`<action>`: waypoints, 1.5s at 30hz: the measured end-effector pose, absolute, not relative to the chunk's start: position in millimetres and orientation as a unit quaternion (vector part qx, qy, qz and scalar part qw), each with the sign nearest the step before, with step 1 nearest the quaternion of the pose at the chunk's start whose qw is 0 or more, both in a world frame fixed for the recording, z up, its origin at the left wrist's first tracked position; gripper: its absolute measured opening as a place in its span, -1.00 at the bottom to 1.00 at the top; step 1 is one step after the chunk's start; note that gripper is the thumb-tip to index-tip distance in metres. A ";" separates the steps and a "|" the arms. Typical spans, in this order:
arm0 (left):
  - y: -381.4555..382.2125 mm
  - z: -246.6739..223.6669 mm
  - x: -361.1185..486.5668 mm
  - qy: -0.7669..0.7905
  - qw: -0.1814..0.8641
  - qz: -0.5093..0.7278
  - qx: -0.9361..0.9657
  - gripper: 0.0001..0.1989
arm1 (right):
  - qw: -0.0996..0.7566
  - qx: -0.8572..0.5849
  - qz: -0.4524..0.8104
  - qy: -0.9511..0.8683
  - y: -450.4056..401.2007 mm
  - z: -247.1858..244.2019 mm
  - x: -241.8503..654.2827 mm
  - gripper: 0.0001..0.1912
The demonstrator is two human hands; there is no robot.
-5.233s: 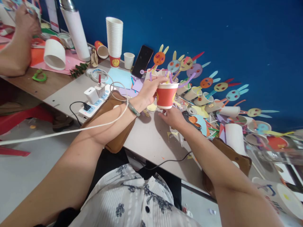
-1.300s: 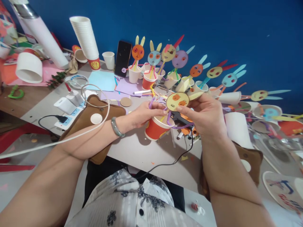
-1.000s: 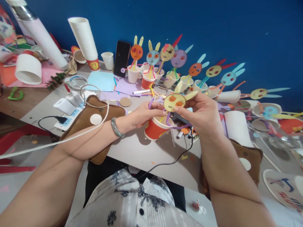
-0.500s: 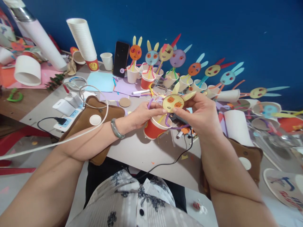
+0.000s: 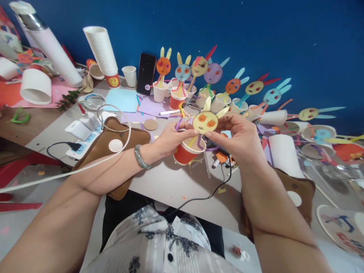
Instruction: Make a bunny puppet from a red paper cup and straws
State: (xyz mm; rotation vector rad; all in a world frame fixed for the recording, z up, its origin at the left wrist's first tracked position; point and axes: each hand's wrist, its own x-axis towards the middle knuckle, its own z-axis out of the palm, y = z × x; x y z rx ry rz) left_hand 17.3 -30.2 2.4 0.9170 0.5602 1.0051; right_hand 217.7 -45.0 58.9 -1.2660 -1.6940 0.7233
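A yellow paper rabbit head [image 5: 205, 122] with orange eyes and two pale ears is held above a red and white paper cup [image 5: 186, 151]. My left hand [image 5: 173, 139] pinches the head's lower left edge, thumb on its front. On the right side, my right hand [image 5: 237, 134] grips the same head with thumb in front and fingers behind. A purple pipe cleaner [image 5: 200, 142] hangs below the face into the cup. Behind stand several rabbit figures in cups, among them an orange one [image 5: 163, 66] and a blue one [image 5: 182, 72].
A leaning stack of cups [image 5: 101, 49], a phone [image 5: 146, 74] and a white flask [image 5: 51, 47] stand at the back. Left lies a power strip [image 5: 78, 148] with cables. A black cable [image 5: 199, 198] crosses the table front. Brown pads [image 5: 127, 138] lie under the arms.
The rabbit head has tilted and shifted slightly left in my hands. My grip looks the same. The whole view has moved a little.
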 end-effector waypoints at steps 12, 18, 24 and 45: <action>-33.1 -4.1 21.8 0.262 0.709 0.469 0.456 -0.53 | 0.418 -0.505 0.323 -0.683 -48.8 60.5 214.7 -0.48; -31.4 -5.6 21.0 0.257 0.715 0.454 0.466 -0.56 | 0.416 -0.506 0.324 -0.682 -47.5 58.7 216.4 -0.48; -33.6 -3.6 22.2 0.256 0.700 0.464 0.478 -0.56 | 0.404 -0.515 0.332 -0.680 -49.4 58.9 215.4 -0.48; -35.4 -3.4 21.3 0.274 0.649 0.476 0.526 -0.51 | 0.415 -0.495 0.355 -0.676 -47.4 50.2 213.4 -0.43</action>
